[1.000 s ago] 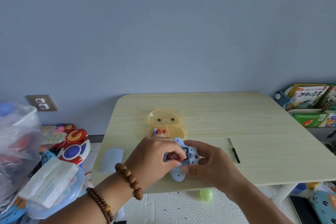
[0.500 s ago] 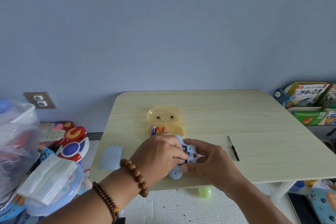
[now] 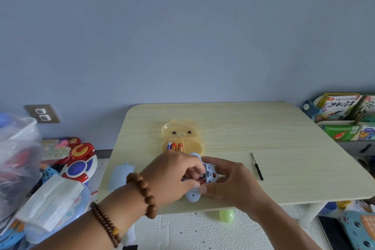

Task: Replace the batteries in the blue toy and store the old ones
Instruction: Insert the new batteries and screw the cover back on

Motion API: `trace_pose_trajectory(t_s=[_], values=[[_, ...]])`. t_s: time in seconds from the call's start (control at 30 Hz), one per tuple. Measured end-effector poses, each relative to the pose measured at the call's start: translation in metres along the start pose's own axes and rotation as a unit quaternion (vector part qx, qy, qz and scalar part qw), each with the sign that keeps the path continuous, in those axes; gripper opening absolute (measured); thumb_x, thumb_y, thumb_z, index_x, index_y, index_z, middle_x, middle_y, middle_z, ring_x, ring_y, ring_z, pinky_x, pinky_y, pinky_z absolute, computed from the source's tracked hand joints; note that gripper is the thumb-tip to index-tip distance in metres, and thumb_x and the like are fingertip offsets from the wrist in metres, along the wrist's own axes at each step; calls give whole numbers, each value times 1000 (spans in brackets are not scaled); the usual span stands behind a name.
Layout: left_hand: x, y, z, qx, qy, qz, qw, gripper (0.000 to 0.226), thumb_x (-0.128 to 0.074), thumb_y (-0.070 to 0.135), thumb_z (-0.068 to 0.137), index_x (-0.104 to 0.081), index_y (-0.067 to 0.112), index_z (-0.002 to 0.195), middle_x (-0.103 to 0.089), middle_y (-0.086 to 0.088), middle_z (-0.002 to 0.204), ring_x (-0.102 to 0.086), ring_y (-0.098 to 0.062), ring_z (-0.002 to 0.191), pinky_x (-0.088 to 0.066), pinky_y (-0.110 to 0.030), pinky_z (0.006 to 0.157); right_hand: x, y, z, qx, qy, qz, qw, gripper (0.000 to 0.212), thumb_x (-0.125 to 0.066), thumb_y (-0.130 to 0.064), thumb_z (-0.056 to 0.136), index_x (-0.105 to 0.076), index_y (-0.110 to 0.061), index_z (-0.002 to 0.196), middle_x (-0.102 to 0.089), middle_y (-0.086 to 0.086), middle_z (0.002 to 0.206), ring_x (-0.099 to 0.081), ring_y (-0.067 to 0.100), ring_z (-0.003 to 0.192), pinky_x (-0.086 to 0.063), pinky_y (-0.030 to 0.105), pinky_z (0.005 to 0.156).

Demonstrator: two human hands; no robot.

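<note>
1. Desk (image 3: 263, 128): pale wood. All work items lie on its near half.
2. Bear-shaped case (image 3: 182, 134): yellow, lying open just beyond the hands. Three batteries (image 3: 175, 146) lie side by side in its near half. Risk: old and new cells may be mixed if a removed cell is set among them unsorted.
3. Right hand (image 3: 233, 180): fingers wrapped around the blue toy (image 3: 193, 196), holding it low over the desk near the front edge, compartment facing up.
4. Left hand (image 3: 172, 176): fingers curled into the compartment, apparently pinching a red battery (image 3: 202, 180). Risk: a sprung cell may slip from the pinch and roll off the near edge.
5. Cover (image 3: 120, 174): pale blue, near left, at the desk edge. Risk: a forearm sweep could knock it to the floor.
6. Screwdriver (image 3: 257, 166): right of the hands, lying apart from them. No screw is discernible; a loose screw is easily lost.
</note>
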State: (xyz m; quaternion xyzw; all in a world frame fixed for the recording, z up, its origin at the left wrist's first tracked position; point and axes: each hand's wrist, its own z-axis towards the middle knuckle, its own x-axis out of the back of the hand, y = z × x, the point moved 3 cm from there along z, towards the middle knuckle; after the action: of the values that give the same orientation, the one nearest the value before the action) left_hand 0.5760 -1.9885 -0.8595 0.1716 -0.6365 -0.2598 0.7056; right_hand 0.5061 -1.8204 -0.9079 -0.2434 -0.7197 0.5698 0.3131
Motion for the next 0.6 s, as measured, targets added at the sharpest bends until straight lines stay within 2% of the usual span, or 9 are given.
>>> trace_pose_trajectory(t_s=[0.07,0.13,0.2,0.27,0.33,0.5,0.6], values=[[5,-7,-5,7,16,18,1000,44,-85,38,69,-66,33,108,-58,20,102,-57,3,94,-43,-6,79,2,-1,0,-2,1,6,1000,60,-93,-15,69,-70,-34,122,-79,-3,108,-77,17,88,-58,23,71],[4,-16,-10,24,16,39,999,67,-87,47,61,-58,36,121,-48,20,114,-51,3,104,-43,-11,87,3,-1,0,-6,-4,12,1000,57,-91,-11,71,-71,-35,119,-79,-4,108,-77,17,90,-58,22,71],[1,-19,-12,49,0,46,998,82,-86,51,61,-50,35,133,-45,20,122,-49,3,110,-46,-18,95,3,-1,1,-17,-5,10,1000,61,-91,-12,71,-68,-34,124,-78,-5,110,-77,19,94,-62,29,77],[-1,-19,-13,67,1,52,996,81,-85,50,64,-48,35,134,-47,21,121,-50,1,110,-48,-21,95,2,-1,2,-22,-5,6,1000,66,-92,-16,71,-65,-31,129,-77,-5,114,-77,20,96,-62,40,86],[-1,-18,-12,73,11,46,996,78,-86,48,63,-50,35,132,-49,20,118,-51,1,107,-49,-22,92,2,0,2,-21,-4,-4,1000,65,-91,-18,73,-63,-30,131,-76,-4,116,-77,21,97,-61,44,89],[-1,-19,-11,77,26,24,996,75,-88,47,60,-54,38,126,-52,20,115,-53,2,103,-48,-16,88,2,-1,4,-22,21,-3,1000,43,-77,-19,87,-66,-29,128,-77,-1,109,-77,26,89,-64,43,79],[-1,-19,-11,77,29,21,996,75,-89,48,58,-55,39,125,-51,21,115,-53,3,102,-47,-15,87,1,1,6,-17,45,-17,999,42,-76,-13,86,-68,-29,124,-78,-4,105,-77,22,83,-65,36,71]])
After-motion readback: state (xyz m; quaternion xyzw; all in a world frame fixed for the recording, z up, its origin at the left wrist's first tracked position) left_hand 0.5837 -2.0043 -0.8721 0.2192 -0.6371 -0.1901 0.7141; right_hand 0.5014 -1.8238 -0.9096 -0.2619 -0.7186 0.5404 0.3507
